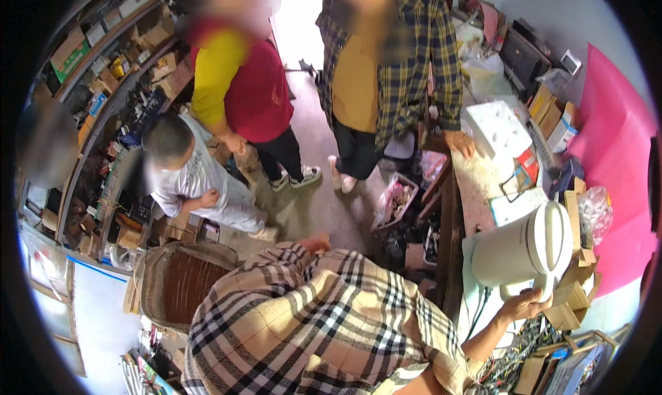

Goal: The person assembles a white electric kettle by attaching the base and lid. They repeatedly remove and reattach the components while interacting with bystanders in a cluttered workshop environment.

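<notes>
- Far left, wall shelves are crowded with small cardboard boxes and parts.
- A crouching person in a grey shirt faces those shelves, just beside a standing person in a red and yellow top.
- Lower left of centre, a woven wicker chair back stands just beside the wearer's plaid shirt, which fills the lower middle of the view.
- The left hand shows only as a bit of skin at the end of the plaid sleeve, above the floor; whether it is open or closed cannot be told, and nothing is seen in it.
- A person in a checked shirt over an orange top stands at centre, one hand resting on the edge of the counter.
- On that counter lie a white foam box and small cartons.
- The right hand is curled around the handle of a white electric jug, which lies tipped on its side at the near end of the counter, near a stack of cardboard boxes.
- A pink sheet covers the wall at far right.
</notes>
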Action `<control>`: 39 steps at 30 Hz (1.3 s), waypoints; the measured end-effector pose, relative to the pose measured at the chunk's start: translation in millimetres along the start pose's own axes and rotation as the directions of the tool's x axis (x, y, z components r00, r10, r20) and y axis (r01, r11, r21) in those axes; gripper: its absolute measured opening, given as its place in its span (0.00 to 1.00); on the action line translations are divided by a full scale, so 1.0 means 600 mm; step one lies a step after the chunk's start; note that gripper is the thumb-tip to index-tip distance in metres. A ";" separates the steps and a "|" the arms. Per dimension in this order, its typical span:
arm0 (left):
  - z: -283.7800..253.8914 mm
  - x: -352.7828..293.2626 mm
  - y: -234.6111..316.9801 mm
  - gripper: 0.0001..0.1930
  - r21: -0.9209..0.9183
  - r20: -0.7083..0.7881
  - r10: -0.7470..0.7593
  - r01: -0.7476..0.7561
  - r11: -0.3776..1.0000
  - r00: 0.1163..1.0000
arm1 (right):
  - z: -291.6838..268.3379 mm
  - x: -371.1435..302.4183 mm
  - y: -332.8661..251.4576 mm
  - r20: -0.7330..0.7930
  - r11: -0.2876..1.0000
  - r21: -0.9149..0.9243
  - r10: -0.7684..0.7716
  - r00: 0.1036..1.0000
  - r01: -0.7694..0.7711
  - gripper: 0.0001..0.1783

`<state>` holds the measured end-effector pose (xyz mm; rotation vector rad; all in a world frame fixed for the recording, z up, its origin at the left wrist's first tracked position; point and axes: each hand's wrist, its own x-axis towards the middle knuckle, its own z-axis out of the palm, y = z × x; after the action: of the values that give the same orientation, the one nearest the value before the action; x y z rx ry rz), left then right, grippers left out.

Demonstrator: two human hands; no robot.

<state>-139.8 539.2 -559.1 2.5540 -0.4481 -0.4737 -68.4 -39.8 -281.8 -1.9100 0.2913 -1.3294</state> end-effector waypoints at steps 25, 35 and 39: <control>-0.008 0.081 -0.015 0.09 0.099 0.205 -0.395 0.382 0.919 0.896 | -0.018 0.003 -0.050 0.032 0.996 -0.025 0.085 0.996 -0.084 0.28; -0.007 0.118 0.008 0.11 0.095 0.228 -0.382 0.370 0.924 0.895 | -0.036 0.005 -0.049 0.089 0.996 -0.033 0.088 0.992 -0.086 0.29; -0.008 0.135 0.016 0.11 0.106 0.245 -0.363 0.348 0.932 0.899 | -0.040 0.005 -0.056 0.131 0.991 0.019 0.131 0.983 -0.135 0.28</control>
<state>-68.1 500.9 -570.1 2.6484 -0.0776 -0.9517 -95.6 -29.9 -252.3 -1.9089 0.3273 -1.1110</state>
